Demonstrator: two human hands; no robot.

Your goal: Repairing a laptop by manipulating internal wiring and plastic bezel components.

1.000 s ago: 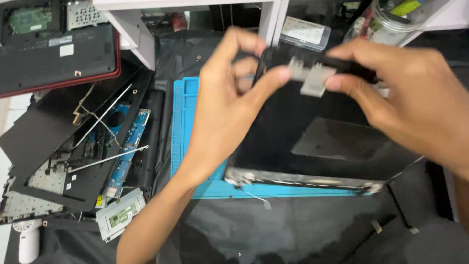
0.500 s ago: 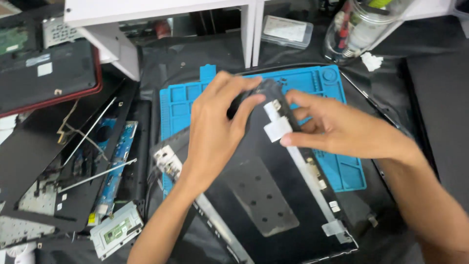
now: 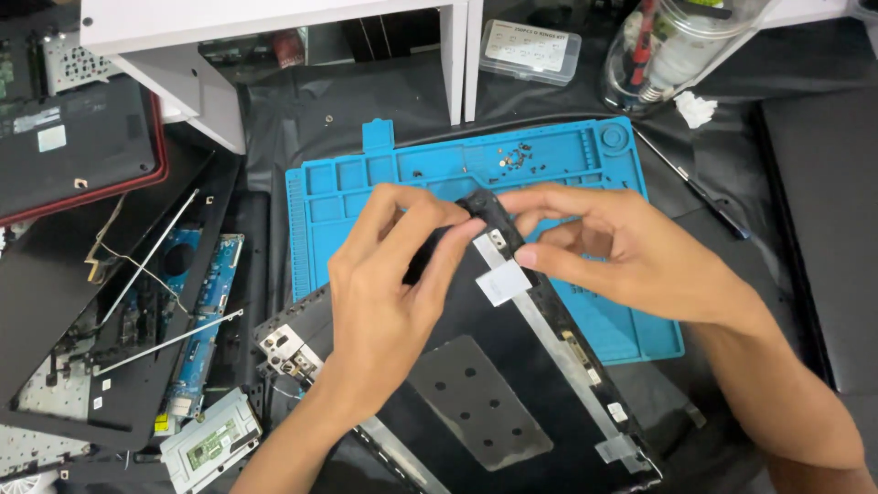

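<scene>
a black laptop lid panel (image 3: pixel 512 384) is lying tilted across the front edge of a blue silicone work mat (image 3: pixel 567 174), its upper corner sitting over the mat. the left hand (image 3: pixel 393 284) is pinching that corner, thumb and fingers closing on the black edge. the right hand (image 3: pixel 622 247) is gripping the same corner from the other side, its fingertips touching a strip of white tape (image 3: pixel 498 274) stuck to the panel. tiny loose screws (image 3: pixel 519 154) are lying in a mat compartment just above.
</scene>
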